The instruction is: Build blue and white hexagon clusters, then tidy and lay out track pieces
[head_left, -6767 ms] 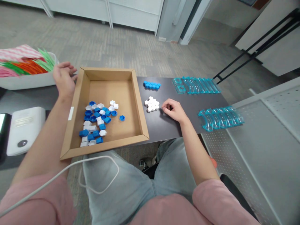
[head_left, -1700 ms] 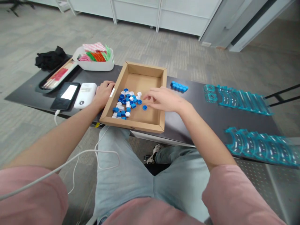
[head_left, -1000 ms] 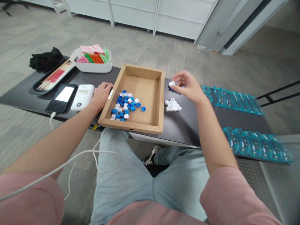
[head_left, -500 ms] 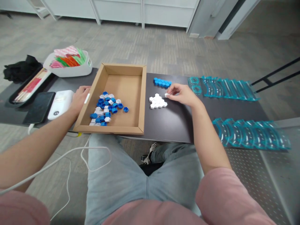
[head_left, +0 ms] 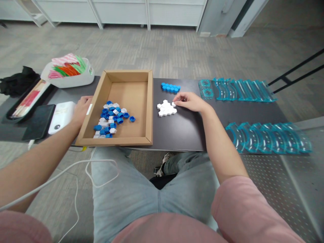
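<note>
My right hand (head_left: 188, 101) pinches a white hexagonal piece (head_left: 173, 104) at the right edge of a flat cluster of white hexagonal pieces (head_left: 166, 109) on the dark table. Just behind that cluster lies a block of blue hexagonal pieces (head_left: 170, 88), set side by side. My left hand (head_left: 82, 109) rests against the left wall of a shallow cardboard box (head_left: 149, 111); its fingers are partly hidden, and I see nothing in them. Inside the box, loose blue and white hexagonal pieces (head_left: 111, 118) are heaped toward the near left.
Clear teal plastic parts stand in a back row (head_left: 244, 90) and a front row (head_left: 268, 137) on the right. To the left are a white device (head_left: 61, 118), a black phone (head_left: 39, 122), a stick tray (head_left: 30, 99) and a white basket (head_left: 73, 81). A white cable (head_left: 76, 162) crosses my left arm.
The white piece in my right hand has moved left and now meets the white cluster's edge. My left hand stays by the box. The whole view has shifted slightly.
</note>
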